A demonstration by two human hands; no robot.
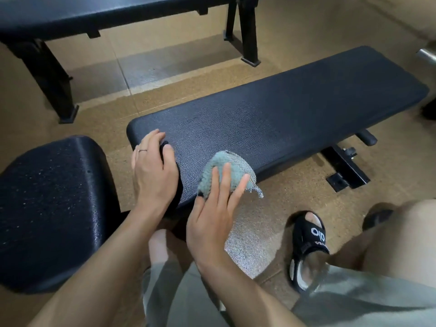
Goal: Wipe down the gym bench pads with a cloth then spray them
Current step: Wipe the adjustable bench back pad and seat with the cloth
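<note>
Soft, light teal cloth [221, 172] on the near edge of the long bench pad [283, 114], pinned flat under straight right-hand fingers [223, 182]; left hand [155, 168] curled over the pad end, bracing; best pressed from above.

Right hand [212, 223] presses teal cloth [221, 174] flat on near edge of long black bench pad [295, 109], fingers straight. Left hand [154, 171] grips pad's near-left end, ring on finger. Separate black seat pad [52, 208] at left. Second bench [106, 13] beyond. Black sandal [309, 246] on tan floor [306, 199].
</note>
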